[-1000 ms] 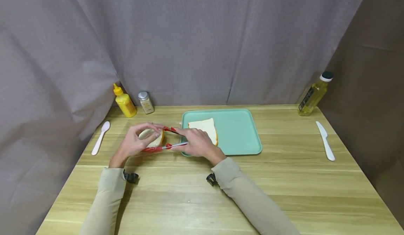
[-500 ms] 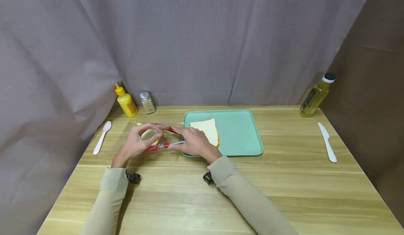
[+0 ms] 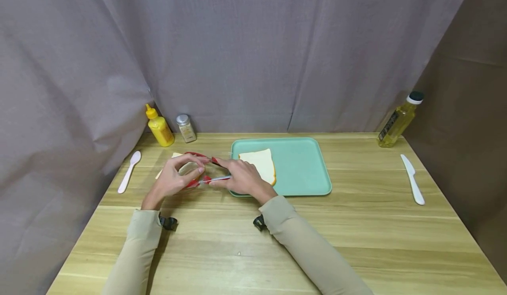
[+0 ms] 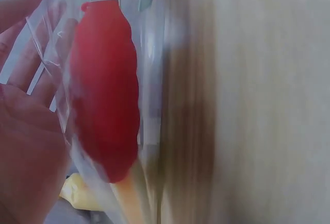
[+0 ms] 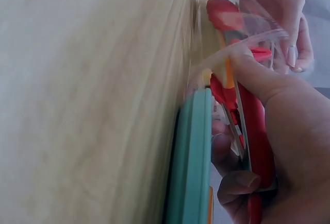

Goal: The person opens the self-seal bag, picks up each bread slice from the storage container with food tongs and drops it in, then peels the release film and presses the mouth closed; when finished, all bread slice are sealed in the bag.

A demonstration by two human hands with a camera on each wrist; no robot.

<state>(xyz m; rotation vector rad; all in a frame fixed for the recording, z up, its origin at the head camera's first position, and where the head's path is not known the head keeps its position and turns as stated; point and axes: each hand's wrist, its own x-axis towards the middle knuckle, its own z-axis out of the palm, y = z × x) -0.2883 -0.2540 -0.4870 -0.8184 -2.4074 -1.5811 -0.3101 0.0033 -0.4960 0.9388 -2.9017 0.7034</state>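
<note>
In the head view my right hand [image 3: 246, 178] grips a pair of tongs with red tips [image 4: 105, 87], which point left into a clear plastic bag [image 5: 219, 62]. Fingers of my left hand [image 3: 173, 177] pinch the bag near its mouth, over the tongs. A bread slice [image 4: 133, 195] with an orange-brown crust lies inside the bag, between the tong tips and mostly hidden behind my left hand in the head view. Just to the right, another bread slice [image 3: 259, 163] rests on the left part of a mint-green tray [image 3: 301, 167], partly covered by my right hand.
A pale pink spoon [image 3: 128, 171] lies at the left, with a yellow squeeze bottle [image 3: 160, 129] and a silver-capped shaker [image 3: 186, 129] behind it. On the right are a white knife [image 3: 412, 180] and an oil bottle [image 3: 399, 121]. Curtains hang close behind the wooden table [image 3: 237, 251].
My right hand and the tongs have shifted slightly left, further into the bag. The bread slice in the bag has moved left, more of it behind my left hand, which stays nearly still.
</note>
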